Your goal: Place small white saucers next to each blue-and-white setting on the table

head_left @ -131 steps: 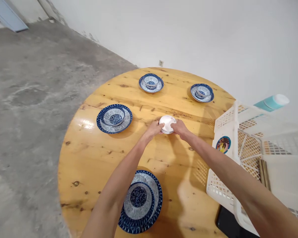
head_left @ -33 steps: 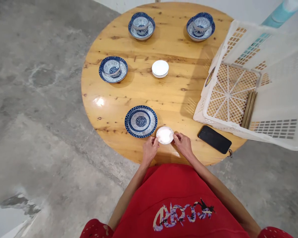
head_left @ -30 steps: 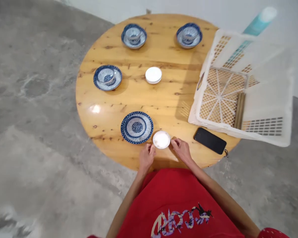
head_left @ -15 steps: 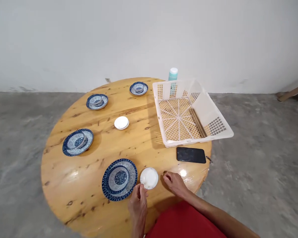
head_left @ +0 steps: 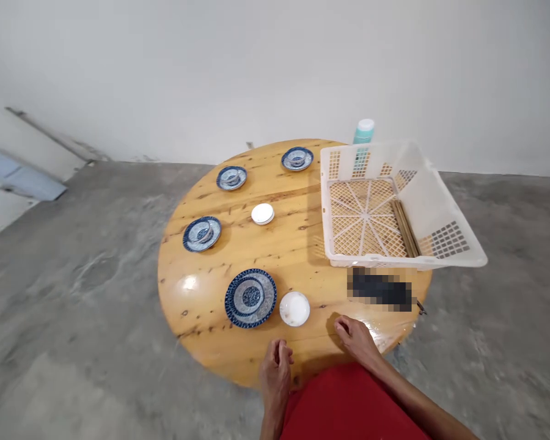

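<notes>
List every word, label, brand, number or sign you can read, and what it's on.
No readable text anywhere in this view.
Near white dish: faint marks, too blurred to make out.
Near blue plate: pattern only, no lettering I can make out.
Teal bottle: too small to read any label.
Dark item below the basket: pixelated, nothing legible.
Red shirt: no print showing.

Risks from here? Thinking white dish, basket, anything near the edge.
1. The white dish sits close beside the patterned blue plate; a nudge from the left hand might knock them together.
2. The basket appears to jut past the table edge; a bump might tip it.
3. The right hand could brush the pixelated dark item.
</notes>
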Tool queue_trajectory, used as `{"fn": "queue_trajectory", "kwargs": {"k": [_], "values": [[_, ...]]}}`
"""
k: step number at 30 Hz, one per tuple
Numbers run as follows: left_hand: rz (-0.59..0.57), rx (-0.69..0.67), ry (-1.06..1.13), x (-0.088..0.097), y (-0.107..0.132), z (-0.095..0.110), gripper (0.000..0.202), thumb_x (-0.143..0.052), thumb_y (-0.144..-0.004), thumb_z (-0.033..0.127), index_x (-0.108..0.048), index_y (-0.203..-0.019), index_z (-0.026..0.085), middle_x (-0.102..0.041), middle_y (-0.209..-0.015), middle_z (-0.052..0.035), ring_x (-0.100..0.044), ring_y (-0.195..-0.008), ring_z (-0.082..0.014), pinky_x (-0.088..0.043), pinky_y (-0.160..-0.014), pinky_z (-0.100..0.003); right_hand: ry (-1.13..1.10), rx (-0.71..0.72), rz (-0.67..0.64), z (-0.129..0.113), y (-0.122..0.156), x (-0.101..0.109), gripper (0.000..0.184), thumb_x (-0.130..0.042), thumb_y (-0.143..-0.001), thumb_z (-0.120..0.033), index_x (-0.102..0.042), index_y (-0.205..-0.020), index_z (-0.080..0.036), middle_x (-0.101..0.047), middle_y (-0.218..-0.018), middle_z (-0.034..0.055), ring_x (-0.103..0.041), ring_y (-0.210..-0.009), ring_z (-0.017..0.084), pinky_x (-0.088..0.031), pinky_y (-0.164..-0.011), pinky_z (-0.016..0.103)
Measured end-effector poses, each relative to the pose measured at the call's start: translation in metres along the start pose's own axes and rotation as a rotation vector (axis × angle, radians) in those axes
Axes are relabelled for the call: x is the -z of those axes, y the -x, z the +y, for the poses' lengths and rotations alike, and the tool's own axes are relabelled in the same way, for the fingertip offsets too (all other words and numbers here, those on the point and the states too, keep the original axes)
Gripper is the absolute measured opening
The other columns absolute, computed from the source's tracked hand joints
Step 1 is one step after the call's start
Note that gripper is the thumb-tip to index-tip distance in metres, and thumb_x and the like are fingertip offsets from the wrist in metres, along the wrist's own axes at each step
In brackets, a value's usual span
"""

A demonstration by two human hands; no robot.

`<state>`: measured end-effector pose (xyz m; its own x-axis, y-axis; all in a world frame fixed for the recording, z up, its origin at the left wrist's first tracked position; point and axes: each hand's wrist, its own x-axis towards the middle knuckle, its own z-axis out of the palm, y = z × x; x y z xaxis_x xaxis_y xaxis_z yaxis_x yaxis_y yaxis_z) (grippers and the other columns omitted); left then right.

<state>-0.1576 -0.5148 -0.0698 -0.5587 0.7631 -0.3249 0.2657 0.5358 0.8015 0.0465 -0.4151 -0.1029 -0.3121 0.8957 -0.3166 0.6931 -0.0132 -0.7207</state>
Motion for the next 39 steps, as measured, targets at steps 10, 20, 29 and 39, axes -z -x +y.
{"fn": "queue_trajectory", "kwargs": {"k": [10,20,29,39], "values": [[0.142,0.158,-0.001,0.0,0.073,-0.025,0.033,-0.041,-0.092,0.046,-0.056,-0.076,0.021,-0.064,-0.067,-0.0006,-0.061,-0.058,-0.0156,-0.046,-0.061,-0.026,-0.068,0.096,-0.214,0.013,0.016,-0.01,0.041,-0.035,-0.091,-0.047,-0.066,-0.093,-0.02,-0.07,-0.079,0.0052,-0.067,-0.073,0.023,-0.046,-0.066,0.03],[0.128,0.155,0.094,0.01,0.088,-0.027,0.031,-0.037,-0.094,0.042,-0.055,-0.078,0.02,-0.063,-0.07,0.0001,-0.061,-0.058,-0.0122,-0.044,-0.06,-0.023,-0.061,0.072,-0.27,0.015,0.03,-0.008,0.045,-0.039,-0.09,-0.054,-0.067,-0.1,-0.019,-0.071,-0.077,0.0064,-0.067,-0.068,0.023,-0.048,-0.062,0.031],[0.178,0.148,0.148,0.102,0.095,-0.097,0.032,-0.037,-0.093,0.043,-0.056,-0.082,0.021,-0.064,-0.07,-0.0004,-0.062,-0.059,-0.0131,-0.045,-0.061,-0.024,-0.06,0.02,-0.189,-0.026,0.056,-0.079,0.043,-0.044,-0.086,-0.056,-0.065,-0.094,-0.02,-0.07,-0.075,0.0059,-0.066,-0.064,0.023,-0.048,-0.062,0.032],[0.348,0.212,0.149,0.265,0.099,-0.207,0.028,-0.041,-0.091,0.044,-0.056,-0.083,0.021,-0.065,-0.071,0.0003,-0.063,-0.063,-0.015,-0.046,-0.066,-0.026,-0.089,0.146,-0.405,-0.165,0.121,-0.244,0.042,-0.039,-0.09,-0.049,-0.066,-0.095,-0.017,-0.067,-0.072,0.0044,-0.064,-0.057,0.019,-0.048,-0.057,0.029]]}}
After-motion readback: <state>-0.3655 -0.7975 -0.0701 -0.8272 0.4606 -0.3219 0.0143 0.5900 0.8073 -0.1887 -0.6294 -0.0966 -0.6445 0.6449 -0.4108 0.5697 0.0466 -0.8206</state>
